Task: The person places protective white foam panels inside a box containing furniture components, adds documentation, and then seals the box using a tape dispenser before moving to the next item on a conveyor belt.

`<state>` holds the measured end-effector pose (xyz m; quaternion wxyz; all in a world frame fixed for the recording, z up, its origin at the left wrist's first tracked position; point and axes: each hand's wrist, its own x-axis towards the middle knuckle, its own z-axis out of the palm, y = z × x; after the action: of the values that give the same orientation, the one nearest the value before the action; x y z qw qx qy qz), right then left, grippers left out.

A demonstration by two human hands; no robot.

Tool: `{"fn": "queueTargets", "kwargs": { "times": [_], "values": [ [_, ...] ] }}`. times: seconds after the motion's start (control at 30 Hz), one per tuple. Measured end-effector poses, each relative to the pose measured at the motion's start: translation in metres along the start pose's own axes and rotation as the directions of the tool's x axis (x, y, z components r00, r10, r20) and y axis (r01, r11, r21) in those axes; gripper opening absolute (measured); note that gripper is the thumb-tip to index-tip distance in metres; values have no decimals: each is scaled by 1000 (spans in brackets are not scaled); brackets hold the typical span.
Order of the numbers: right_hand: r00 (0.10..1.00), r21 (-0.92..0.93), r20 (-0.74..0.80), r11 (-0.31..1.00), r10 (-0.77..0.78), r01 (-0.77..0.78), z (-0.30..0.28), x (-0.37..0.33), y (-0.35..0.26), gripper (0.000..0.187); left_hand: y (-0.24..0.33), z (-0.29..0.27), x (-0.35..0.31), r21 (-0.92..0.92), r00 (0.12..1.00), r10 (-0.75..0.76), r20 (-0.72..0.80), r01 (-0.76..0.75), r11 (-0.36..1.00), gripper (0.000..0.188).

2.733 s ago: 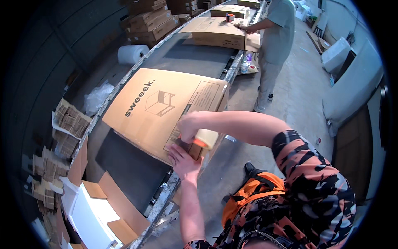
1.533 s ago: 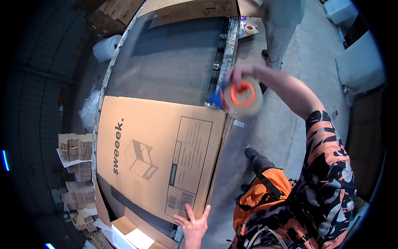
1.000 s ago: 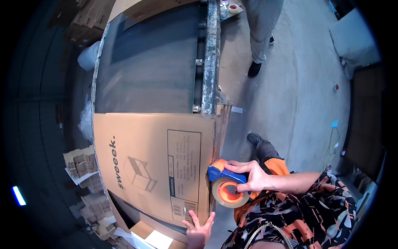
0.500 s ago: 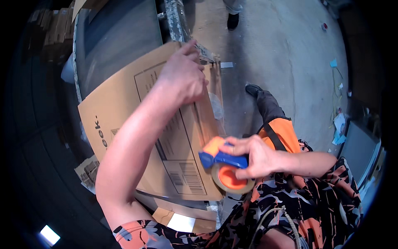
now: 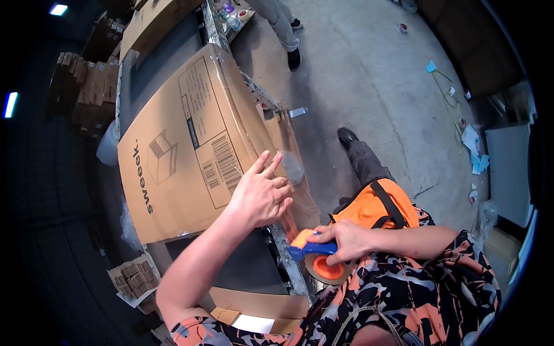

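A large flat brown cardboard box (image 5: 173,155) lies at a slant on the dark conveyor belt (image 5: 245,268), with black print, a barcode label and a line drawing on top. Clear tape shines along its right edge. My left hand (image 5: 262,193) is over the box's near right corner, fingers stretched apart and nothing in them. Whether it touches the cardboard I cannot tell. Beside the conveyor's right rail, near my body, my right hand (image 5: 349,242) grips a tape dispenser (image 5: 319,248), blue and orange with a tape roll on an orange hub.
Another carton (image 5: 153,26) sits farther up the conveyor. Below the belt's near end is an open carton (image 5: 277,303). A person (image 5: 283,29) stands on the floor beyond the rail. An orange bag (image 5: 375,207) hangs at my right side. Stacked cartons (image 5: 95,86) are at far left.
The box has moved away up the conveyor, baring belt at its near end. My left hand has come back from the far corner toward me and spread its fingers. The dispenser has dropped slightly nearer.
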<state>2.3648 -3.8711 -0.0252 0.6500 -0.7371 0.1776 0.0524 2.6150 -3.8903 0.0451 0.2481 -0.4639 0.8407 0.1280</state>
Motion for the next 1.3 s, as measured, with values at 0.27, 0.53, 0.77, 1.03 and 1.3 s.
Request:
{"fn": "queueTargets", "kwargs": {
  "times": [0.27, 0.53, 0.77, 1.03, 1.3],
  "values": [
    [982, -211, -186, 974, 38, -78, 44, 94, -38, 37, 13, 11, -2, -13, 982, -43, -182, 41, 999, 32],
    [954, -524, -135, 836, -268, 161, 11, 66, 3, 51, 18, 42, -16, -137, 849, -368, -379, 341, 930, 112],
    [945, -595, 73, 746, -320, 299, 50, 122, -13, 42, 8, 33, -16, -92, 894, -337, -295, 325, 941, 123],
    [966, 708, -247, 694, 72, 129, -43, 55, 130, 64, 4, 70, -37, -163, 828, -419, -372, 386, 908, 130],
    [970, 499, -186, 836, -155, 229, -113, 111, 47, 67, -1, 57, -37, -193, 842, -422, -335, 377, 906, 113]
  ]
}}
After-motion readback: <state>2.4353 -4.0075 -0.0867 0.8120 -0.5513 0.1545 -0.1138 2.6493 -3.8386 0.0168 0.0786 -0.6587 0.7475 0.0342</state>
